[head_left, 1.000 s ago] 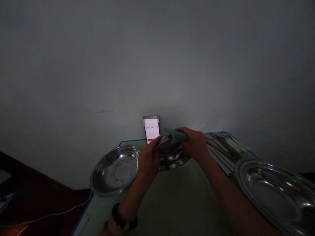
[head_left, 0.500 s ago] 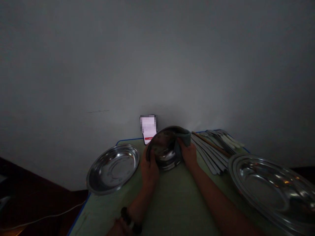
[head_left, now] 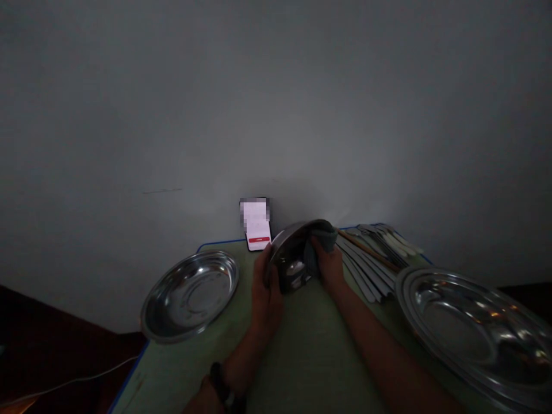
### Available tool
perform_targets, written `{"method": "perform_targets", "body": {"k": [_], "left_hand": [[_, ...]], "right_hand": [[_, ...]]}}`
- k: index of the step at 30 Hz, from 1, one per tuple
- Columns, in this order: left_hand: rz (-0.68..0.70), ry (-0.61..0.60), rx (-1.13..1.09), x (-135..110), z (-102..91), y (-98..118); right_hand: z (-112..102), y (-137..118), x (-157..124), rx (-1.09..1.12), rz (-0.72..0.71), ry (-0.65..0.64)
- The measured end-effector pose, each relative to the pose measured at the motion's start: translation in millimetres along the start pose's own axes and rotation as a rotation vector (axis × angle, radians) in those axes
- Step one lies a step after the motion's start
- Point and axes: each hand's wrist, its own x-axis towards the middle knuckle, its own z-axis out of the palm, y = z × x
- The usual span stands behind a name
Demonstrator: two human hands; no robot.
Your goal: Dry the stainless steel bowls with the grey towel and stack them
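Observation:
A shiny metal bowl (head_left: 287, 253) is held tilted above the middle of the table, its hollow side turned toward me. My left hand (head_left: 266, 287) grips its left rim, the thumb lying on the inside. At the right rim, my right hand (head_left: 330, 264) is closed on a grey-green cloth (head_left: 314, 253) that is folded over the bowl's edge and pressed to its inner wall. The fingers of the right hand are partly hidden by the cloth.
A metal basin (head_left: 149, 322) stands on the left of the green table (head_left: 302, 356), and larger metal basins (head_left: 457, 339) on the right. Several knives (head_left: 362, 270), a chopstick (head_left: 371, 250) and other cutlery (head_left: 397, 241) lie at the back right. A lit phone (head_left: 257, 227) leans against the wall.
The bowl has turned so its opening appears narrower, and my left hand has shifted slightly right along with it. The cloth stays at the right rim. The whole view has moved a little.

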Motion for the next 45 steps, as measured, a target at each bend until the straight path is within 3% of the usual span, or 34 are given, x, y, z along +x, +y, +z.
{"method": "perform_targets", "body": {"k": [5,11,14,18,23,27,31,35,41,45], "left_hand": [[-0.026,-0.044,-0.018,0,-0.8,-2],[0.384,-0.021,0.202,30,-29.2,13],[0.427,-0.172,0.344,47,-42.6,35],[0.463,-0.257,0.426,56,-45.2,53],[0.433,-0.245,0.329,51,-33.7,40],[0.447,-0.181,0.189,40,-22.0,23],[0.457,-0.167,0.119,33,-16.9,14],[0.405,-0.145,0.054,33,-18.1,9],[0.100,0.035,-0.053,27,-9.8,-2],[0.028,0.063,-0.048,21,-0.8,-8]], "right_hand": [[-1,1,-1,0.003,-0.027,0.035],[-6,-9,1,-0.067,-0.165,0.154],[-5,-10,4,-0.108,-0.273,0.169],[-6,-15,6,-0.143,-0.377,0.140],[-15,-30,9,-0.208,-0.592,0.137],[-20,-32,11,-0.196,-0.648,0.177],[-20,-25,13,-0.142,-0.623,0.155],[-14,-16,10,-0.055,-0.369,0.130],[-2,-5,2,-0.060,-0.135,0.086],[-2,-2,3,-0.079,-0.082,0.031]]}}
